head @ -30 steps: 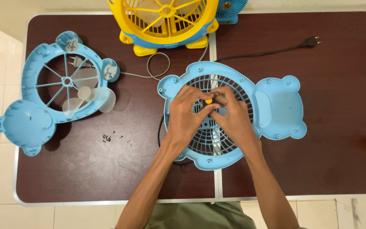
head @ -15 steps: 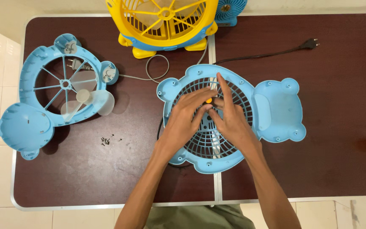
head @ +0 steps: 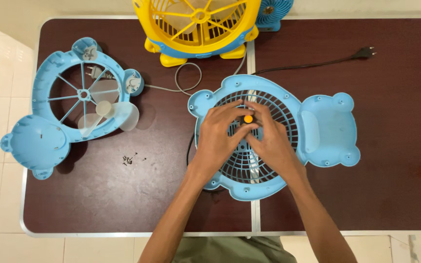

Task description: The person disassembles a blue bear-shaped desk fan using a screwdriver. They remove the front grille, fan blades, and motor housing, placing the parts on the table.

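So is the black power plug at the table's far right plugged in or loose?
Loose: the black power plug lies flat on the dark brown table, prongs bare, no socket near.

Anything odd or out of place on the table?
Loose dark screws lie scattered on the bare table, uncontained. A clear fan blade rests askew across the detached blue front shell. Both hands, left hand and right hand, rest on the blue grille.

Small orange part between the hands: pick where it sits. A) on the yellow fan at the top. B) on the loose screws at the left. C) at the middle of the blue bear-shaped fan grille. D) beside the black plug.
C: the small orange part sits at the hub of the blue fan grille, pinched between the fingertips of the left hand and the right hand.
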